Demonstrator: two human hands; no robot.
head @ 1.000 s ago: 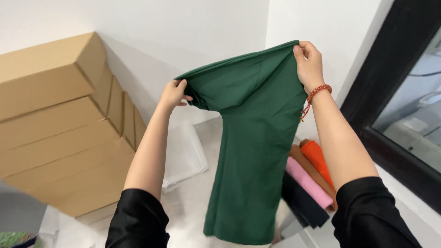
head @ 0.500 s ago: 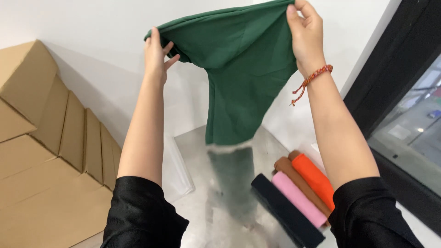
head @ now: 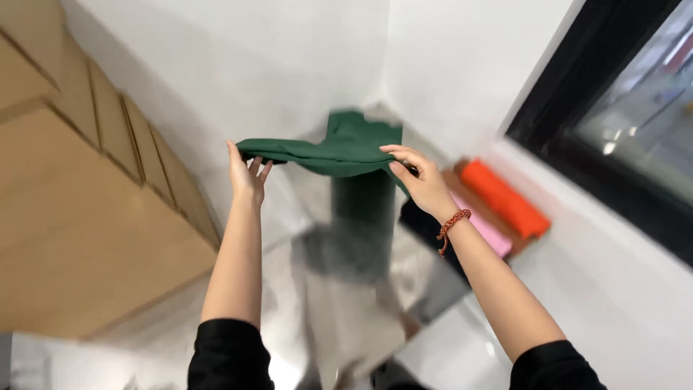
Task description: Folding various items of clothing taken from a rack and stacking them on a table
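Note:
A dark green garment (head: pixel 339 152) is stretched flat between both hands, low over a shiny metal table (head: pixel 346 303). My left hand (head: pixel 245 173) pinches its left edge with the fingers spread upward. My right hand (head: pixel 422 180), with a red bead bracelet on the wrist, grips its right edge. The far end of the garment drapes away toward the wall corner, and its reflection shows in the tabletop below.
Folded cloths lie in a row at the right of the table: orange (head: pixel 505 198), pink (head: pixel 480 227), brown and black. Stacked cardboard boxes (head: pixel 86 217) fill the left side. A dark-framed window (head: pixel 621 123) runs along the right wall.
Both hands have swung the green garment down from overhead, where it hung vertically, to a flat spread just above the table. The view has tilted downward.

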